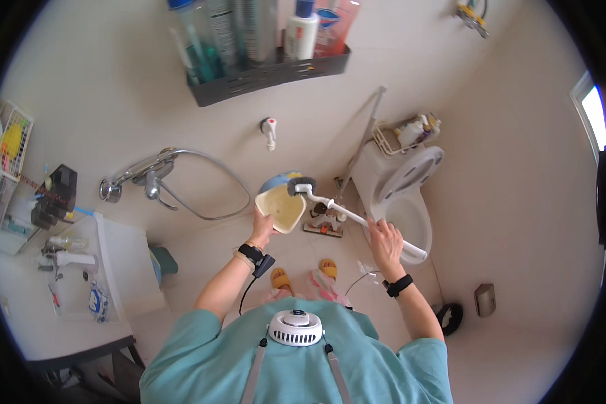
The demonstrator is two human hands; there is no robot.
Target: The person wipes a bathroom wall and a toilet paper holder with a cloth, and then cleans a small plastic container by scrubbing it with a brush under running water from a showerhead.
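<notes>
Basin (281,207), cream plastic, held tilted at chest height over the bathroom floor, left hand (262,229) clamped on its rim. Right hand (386,244) wrapped round white brush handle (357,219), bristles inside. Risk: hard scrubbing could twist the basin loose; toilet (400,195) close by.

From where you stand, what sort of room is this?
A home bathroom, most likely: a white toilet with its lid up, a shower hose and tap on the wall, and a shelf of bottles above.
</notes>
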